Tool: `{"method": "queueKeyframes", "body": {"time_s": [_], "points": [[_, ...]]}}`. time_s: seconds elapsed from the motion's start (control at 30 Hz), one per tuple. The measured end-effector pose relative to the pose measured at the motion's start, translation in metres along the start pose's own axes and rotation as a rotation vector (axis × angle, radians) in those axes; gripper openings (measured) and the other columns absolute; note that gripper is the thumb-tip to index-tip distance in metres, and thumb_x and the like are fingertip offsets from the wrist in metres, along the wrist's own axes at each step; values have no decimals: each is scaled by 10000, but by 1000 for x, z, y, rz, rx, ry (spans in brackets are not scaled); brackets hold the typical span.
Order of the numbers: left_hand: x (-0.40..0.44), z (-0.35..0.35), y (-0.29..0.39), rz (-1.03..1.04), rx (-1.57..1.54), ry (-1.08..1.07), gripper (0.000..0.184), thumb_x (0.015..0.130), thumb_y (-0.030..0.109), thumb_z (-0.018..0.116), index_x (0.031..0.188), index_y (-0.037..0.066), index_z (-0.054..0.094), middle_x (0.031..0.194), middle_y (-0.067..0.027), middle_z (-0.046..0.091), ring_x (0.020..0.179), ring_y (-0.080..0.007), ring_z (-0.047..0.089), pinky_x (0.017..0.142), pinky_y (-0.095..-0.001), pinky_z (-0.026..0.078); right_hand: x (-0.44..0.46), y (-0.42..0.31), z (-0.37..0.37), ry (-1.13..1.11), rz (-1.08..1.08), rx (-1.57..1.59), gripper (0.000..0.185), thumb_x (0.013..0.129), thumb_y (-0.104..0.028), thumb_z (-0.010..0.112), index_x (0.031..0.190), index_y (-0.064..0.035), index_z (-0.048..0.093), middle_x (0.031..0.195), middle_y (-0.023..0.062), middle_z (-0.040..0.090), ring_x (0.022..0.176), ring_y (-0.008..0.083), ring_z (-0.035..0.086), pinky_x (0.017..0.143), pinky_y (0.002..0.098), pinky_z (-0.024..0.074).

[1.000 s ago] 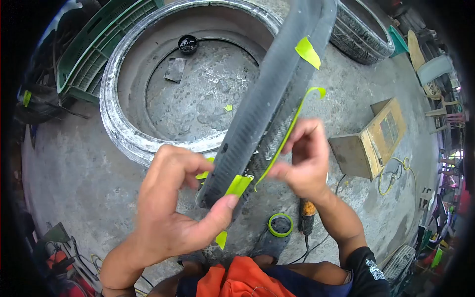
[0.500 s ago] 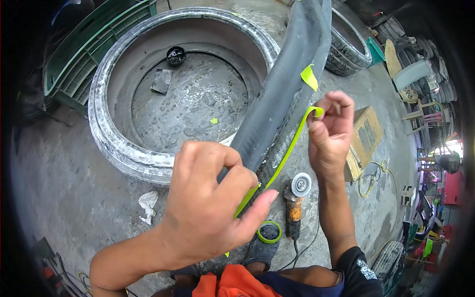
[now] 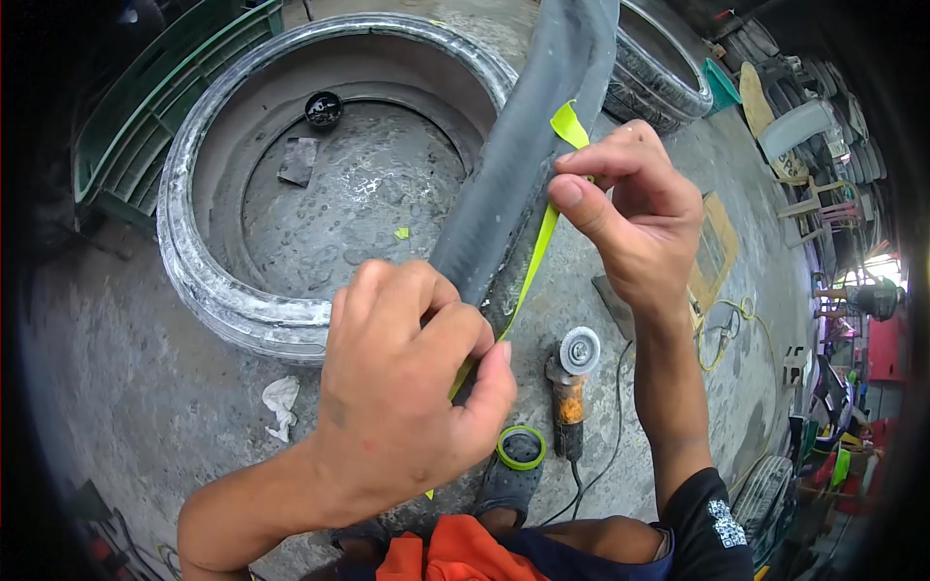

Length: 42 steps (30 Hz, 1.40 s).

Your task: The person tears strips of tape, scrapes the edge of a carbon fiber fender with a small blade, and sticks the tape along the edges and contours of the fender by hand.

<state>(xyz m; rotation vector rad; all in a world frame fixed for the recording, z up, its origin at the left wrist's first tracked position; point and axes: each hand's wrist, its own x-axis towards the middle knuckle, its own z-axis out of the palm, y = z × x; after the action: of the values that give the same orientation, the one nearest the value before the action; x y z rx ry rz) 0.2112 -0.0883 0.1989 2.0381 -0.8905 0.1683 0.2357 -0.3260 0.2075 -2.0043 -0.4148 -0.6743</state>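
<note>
Concrete floor (image 3: 223,412), speckled grey panel (image 3: 523,145), lime tape (image 3: 536,259)

One head camera faces forward and down, above nearby hands (image 3: 402,378).

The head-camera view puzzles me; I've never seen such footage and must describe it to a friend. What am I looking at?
There's no machine doing the work, just a person's two bare hands. The camera sits on their head, looking forward and down, so their own arms reach in from the bottom.

The right hand pinches a thin yellow-green strip. The left hand covers the lower end of a long dark-grey piece; its exact grip is hidden.

On the grey concrete floor lie a large white-smeared tyre, an orange-and-black grinder with a round disc, and a crumpled white scrap.
</note>
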Motion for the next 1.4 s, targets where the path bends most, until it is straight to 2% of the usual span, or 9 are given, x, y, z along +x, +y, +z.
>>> {"method": "queueKeyframes", "body": {"time_s": [0.3, 0.43, 0.6, 0.8, 0.9, 1.07, 1.1, 1.27, 1.4], "points": [[3, -3, 0, -63, -22, -38, 127, 724, 41, 754, 761, 55, 633, 831, -73, 522, 831, -251, 476, 754, -358, 397, 13, -14, -5, -73, -47, -252, 163, 786, -155, 875, 881, -59, 784, 753, -4, 592, 732, 110, 497, 668, 269, 405], [3, -2, 0, -83, -46, -48, 125, 724, 40, 751, 759, 52, 632, 840, -74, 525, 836, -249, 476, 756, -359, 398, 13, -23, -8, -129, -21, -306, 129, 818, -82, 850, 907, -26, 775, 832, 2, 648, 796, 102, 509, 730, 252, 408], [4, 1, 1, 85, -4, -52, 164, 705, 35, 763, 788, 65, 624, 883, -87, 530, 853, -278, 482, 759, -385, 399, -6, -20, -11, -21, -45, -277, 132, 791, -95, 867, 874, -55, 773, 769, 0, 575, 759, 116, 522, 690, 275, 431], [8, 6, 9, 174, 19, -85, 210, 681, 45, 780, 818, 77, 623, 890, -87, 538, 837, -283, 481, 751, -404, 393, -29, 10, -15, 81, -72, 241, 144, 870, -36, 811, 979, -34, 718, 897, 21, 604, 903, 122, 587, 800, 269, 483], [6, 0, 18, 197, -16, -114, 198, 688, 58, 786, 811, 84, 634, 872, -76, 541, 816, -272, 481, 748, -389, 388, -35, 15, -15, 135, 52, 490, 156, 907, -50, 783, 1031, -27, 691, 944, 36, 632, 960, 133, 614, 852, 273, 502], [4, -10, 11, 118, 34, -153, 156, 729, 70, 788, 795, 76, 648, 840, -62, 537, 810, -238, 489, 731, -356, 390, -28, -11, -29, -76, 384, 579, 184, 951, -85, 748, 1084, 5, 660, 982, 41, 686, 866, 95, 649, 793, 244, 545], [2, -11, 8, 54, 6, -163, 148, 747, 67, 784, 800, 68, 646, 840, -63, 539, 811, -228, 491, 734, -345, 392, -26, -14, -25, -64, 370, 485, 257, 956, -203, 759, 1101, -19, 655, 912, 21, 676, 820, 74, 634, 709, 216, 508], [-2, -13, 4, -81, -71, -170, 124, 799, 51, 765, 813, 40, 643, 830, -69, 549, 819, -205, 503, 763, -319, 402, -16, -32, -22, -109, 360, 474, 345, 921, -119, 781, 1221, -1, 656, 919, 8, 661, 817, 60, 607, 711, 203, 487], [-3, -13, 5, -137, -95, -153, 118, 803, 52, 762, 804, 37, 645, 813, -62, 553, 815, -203, 506, 772, -322, 405, -6, -44, -15, -61, 262, 164, 423, 878, -96, 807, 1231, -3, 594, 852, 2, 649, 760, 46, 599, 672, 196, 480]]}}
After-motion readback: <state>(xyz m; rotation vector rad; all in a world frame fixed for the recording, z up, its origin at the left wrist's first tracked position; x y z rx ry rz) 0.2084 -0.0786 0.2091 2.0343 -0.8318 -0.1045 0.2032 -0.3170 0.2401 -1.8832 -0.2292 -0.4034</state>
